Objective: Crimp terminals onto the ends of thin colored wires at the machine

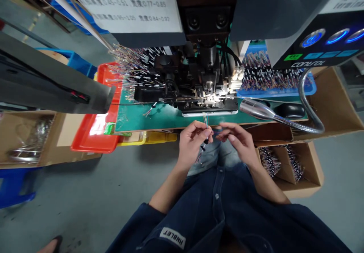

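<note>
Pinched between the thumb and fingers of my left hand (192, 141) is a short multi-wire cable (205, 119). Its thin coloured wires fan up toward the machine, and its black-and-white sheathed part hangs below the fingers. My right hand (241, 141) is closed at the fingertips on a thin reddish wire (217, 133) that runs across from the cable. Both hands are just in front of the green bench edge (159, 125). Right beyond them stands a crimping machine (209, 57), its lit working point (212, 98) a little above the wire tips.
Wire bundles heap at the machine's left (136, 71) and fill a blue tray (308, 90) at right. A lamp (256, 109) on a flexible neck lies close to my right hand. A red tray (81, 141) juts out left; a divided cardboard box (304, 192) holds more cables.
</note>
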A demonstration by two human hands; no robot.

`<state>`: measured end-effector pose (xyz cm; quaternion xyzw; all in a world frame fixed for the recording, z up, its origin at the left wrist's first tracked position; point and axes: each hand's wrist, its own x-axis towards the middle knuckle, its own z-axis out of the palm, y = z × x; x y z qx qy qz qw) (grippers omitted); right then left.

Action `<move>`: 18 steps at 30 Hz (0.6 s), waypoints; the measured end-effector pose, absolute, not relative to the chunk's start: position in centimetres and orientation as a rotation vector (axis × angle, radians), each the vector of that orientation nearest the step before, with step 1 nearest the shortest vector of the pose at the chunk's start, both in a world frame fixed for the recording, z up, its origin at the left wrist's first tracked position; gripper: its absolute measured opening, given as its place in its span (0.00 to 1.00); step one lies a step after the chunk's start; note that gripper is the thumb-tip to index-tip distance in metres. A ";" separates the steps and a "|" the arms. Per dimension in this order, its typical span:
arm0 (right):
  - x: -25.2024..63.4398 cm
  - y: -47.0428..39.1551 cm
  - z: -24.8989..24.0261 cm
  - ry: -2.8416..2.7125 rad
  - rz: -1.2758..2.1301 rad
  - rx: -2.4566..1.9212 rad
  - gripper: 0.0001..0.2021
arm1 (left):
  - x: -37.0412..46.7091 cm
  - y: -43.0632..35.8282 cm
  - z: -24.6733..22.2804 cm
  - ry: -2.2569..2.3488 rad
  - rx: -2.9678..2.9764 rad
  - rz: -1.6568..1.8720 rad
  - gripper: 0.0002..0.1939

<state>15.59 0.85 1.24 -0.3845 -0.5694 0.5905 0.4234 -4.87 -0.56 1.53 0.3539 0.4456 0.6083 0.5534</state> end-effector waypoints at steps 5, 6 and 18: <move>15.4 1.4 3.6 -1.618 1.270 -0.898 0.21 | -4.8 -0.5 1.7 1.001 0.867 1.407 0.19; 15.2 1.4 4.0 -1.642 1.246 -0.884 0.20 | -4.7 -0.6 1.6 0.997 0.862 1.410 0.19; 14.0 -0.1 4.7 -1.750 0.945 -0.998 0.07 | -4.8 -0.7 2.4 0.992 0.660 1.444 0.23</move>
